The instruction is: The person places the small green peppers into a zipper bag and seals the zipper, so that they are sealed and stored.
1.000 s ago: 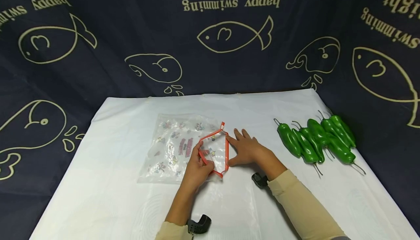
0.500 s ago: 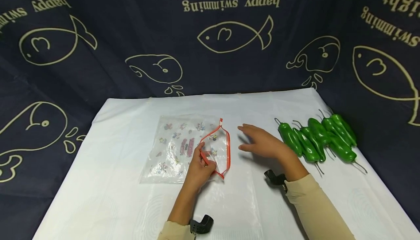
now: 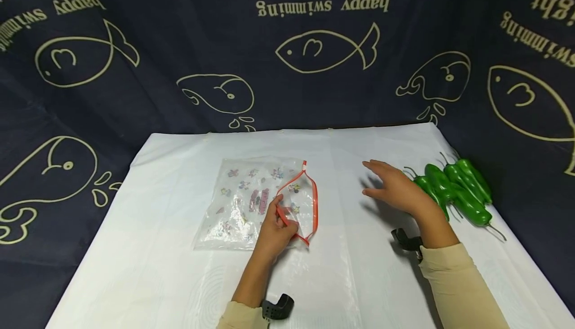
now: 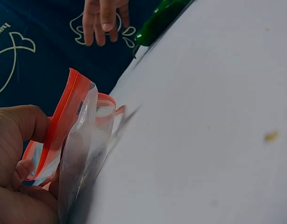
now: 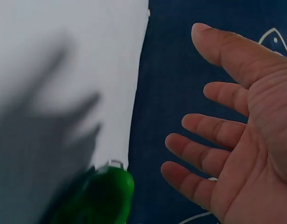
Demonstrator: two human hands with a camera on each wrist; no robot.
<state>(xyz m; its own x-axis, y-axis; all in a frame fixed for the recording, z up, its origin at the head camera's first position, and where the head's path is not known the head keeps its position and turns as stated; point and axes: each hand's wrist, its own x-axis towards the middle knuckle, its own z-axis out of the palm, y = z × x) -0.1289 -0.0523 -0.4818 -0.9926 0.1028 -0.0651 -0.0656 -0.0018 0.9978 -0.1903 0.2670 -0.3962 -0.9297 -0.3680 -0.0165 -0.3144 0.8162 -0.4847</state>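
Observation:
A clear printed zip bag (image 3: 233, 204) with a red zip edge lies on the table, its mouth spread apart toward the right. My left hand (image 3: 272, 231) pinches the near side of that red edge between thumb and fingers; the left wrist view shows the thumb against the red strip (image 4: 64, 109). Over the table, between the bag and the peppers, my right hand (image 3: 395, 186) hangs in the air holding nothing, its fingers spread and relaxed. Several green peppers (image 3: 467, 204) lie beside it on the right; the hand and forearm hide some of them. One pepper (image 5: 104, 196) shows below the hand in the right wrist view.
White cloth covers the table (image 3: 135, 269). A dark curtain (image 3: 323, 99) with fish drawings rises behind its far edge and along both sides. Each wrist wears a black camera mount, such as the left one (image 3: 278, 308).
My right hand has let go of the bag's red edge and moved right, to the peppers. The left hand keeps its hold, and the bag mouth stays parted.

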